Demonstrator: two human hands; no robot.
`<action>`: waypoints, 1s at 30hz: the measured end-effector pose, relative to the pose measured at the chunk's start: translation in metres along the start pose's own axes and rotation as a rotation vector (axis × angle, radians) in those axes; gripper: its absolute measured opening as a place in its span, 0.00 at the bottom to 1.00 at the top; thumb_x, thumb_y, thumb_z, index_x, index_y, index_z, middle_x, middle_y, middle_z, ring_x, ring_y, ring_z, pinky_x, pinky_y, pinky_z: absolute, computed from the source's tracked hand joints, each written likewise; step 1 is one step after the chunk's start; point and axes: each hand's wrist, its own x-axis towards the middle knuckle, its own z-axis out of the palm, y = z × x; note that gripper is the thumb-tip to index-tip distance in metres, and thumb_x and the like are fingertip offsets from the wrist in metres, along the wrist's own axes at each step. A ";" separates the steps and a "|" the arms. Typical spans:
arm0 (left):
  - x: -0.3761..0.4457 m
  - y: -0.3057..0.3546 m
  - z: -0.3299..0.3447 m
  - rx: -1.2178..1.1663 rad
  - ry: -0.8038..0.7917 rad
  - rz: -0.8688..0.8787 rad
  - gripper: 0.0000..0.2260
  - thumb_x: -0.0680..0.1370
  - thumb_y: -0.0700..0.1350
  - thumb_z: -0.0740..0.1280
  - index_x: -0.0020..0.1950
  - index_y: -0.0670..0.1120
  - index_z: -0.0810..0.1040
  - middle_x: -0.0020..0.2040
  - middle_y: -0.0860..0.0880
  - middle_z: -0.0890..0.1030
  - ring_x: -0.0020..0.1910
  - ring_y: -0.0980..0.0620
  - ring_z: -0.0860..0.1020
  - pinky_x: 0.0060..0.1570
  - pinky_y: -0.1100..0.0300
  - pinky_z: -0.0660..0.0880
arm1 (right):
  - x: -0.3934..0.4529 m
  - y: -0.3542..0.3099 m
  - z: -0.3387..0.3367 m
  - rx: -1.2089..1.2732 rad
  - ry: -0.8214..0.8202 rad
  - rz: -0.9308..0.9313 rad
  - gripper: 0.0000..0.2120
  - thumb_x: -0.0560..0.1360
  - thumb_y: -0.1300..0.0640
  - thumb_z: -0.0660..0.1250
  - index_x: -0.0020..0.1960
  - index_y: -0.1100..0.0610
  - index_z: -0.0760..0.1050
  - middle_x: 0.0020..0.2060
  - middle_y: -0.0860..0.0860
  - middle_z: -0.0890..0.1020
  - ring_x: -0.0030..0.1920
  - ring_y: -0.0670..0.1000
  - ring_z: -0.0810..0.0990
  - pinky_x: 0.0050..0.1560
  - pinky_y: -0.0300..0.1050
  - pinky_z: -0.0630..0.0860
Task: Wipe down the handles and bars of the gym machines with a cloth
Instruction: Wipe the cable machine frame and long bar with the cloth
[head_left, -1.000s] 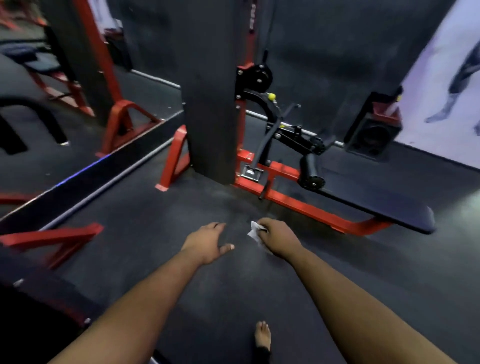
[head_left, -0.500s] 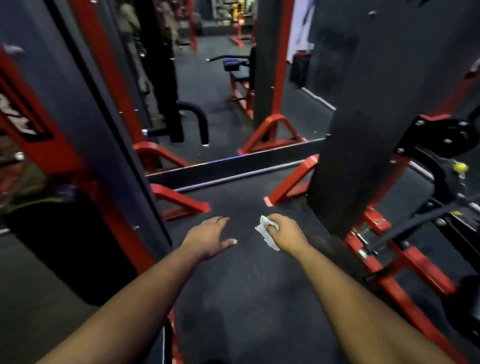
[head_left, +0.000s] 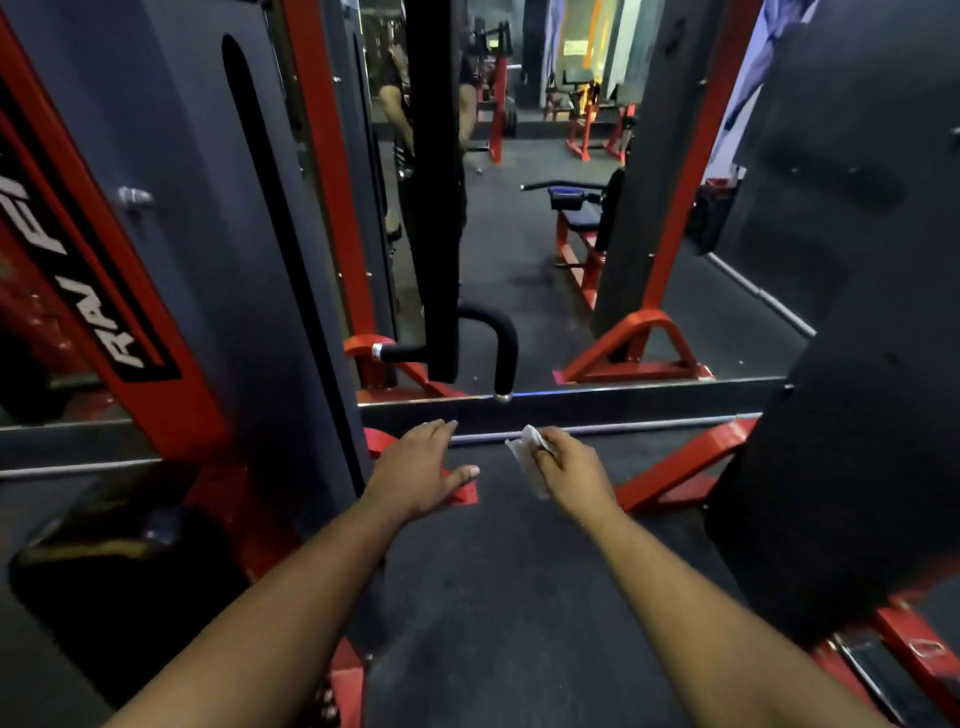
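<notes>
My right hand (head_left: 574, 467) is stretched out in front of me, pinching a small white cloth (head_left: 530, 457) that hangs from its fingers. My left hand (head_left: 418, 467) is held out beside it, palm down, fingers apart, holding nothing. Beyond both hands a black curved padded handle (head_left: 501, 343) with a chrome end hangs just above the mirror's lower edge. Neither hand touches any bar or handle. A red and black gym machine frame (head_left: 171, 291) stands close on the left.
A wall mirror (head_left: 519, 291) straight ahead reflects a bench machine and a standing person. A black weight-stack shroud (head_left: 852, 322) with red base rails (head_left: 675, 467) stands to the right. Dark rubber floor (head_left: 493, 597) lies between the two machines.
The view has swung left, from the bench machine to the mirror and the left machine. Both hands keep the same pose, the right one still holding the cloth.
</notes>
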 end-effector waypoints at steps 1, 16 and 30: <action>0.016 -0.008 -0.007 0.016 0.022 -0.006 0.38 0.78 0.68 0.64 0.81 0.48 0.63 0.80 0.47 0.66 0.79 0.48 0.64 0.74 0.51 0.66 | 0.017 -0.009 -0.001 0.006 0.032 -0.035 0.06 0.81 0.52 0.65 0.54 0.51 0.79 0.46 0.47 0.86 0.47 0.49 0.84 0.49 0.50 0.79; 0.191 -0.097 -0.023 0.059 0.044 -0.164 0.27 0.85 0.55 0.60 0.82 0.45 0.62 0.82 0.44 0.62 0.81 0.45 0.59 0.77 0.49 0.55 | 0.235 -0.074 0.017 -0.060 0.141 -0.510 0.18 0.80 0.63 0.63 0.68 0.55 0.78 0.63 0.52 0.82 0.62 0.56 0.81 0.63 0.52 0.77; 0.246 -0.125 -0.012 0.077 -0.092 0.002 0.14 0.83 0.52 0.56 0.52 0.48 0.79 0.53 0.44 0.84 0.52 0.38 0.81 0.46 0.49 0.76 | 0.271 -0.096 0.044 -0.338 -0.006 -0.192 0.17 0.84 0.46 0.54 0.40 0.51 0.68 0.38 0.53 0.78 0.42 0.61 0.77 0.39 0.52 0.66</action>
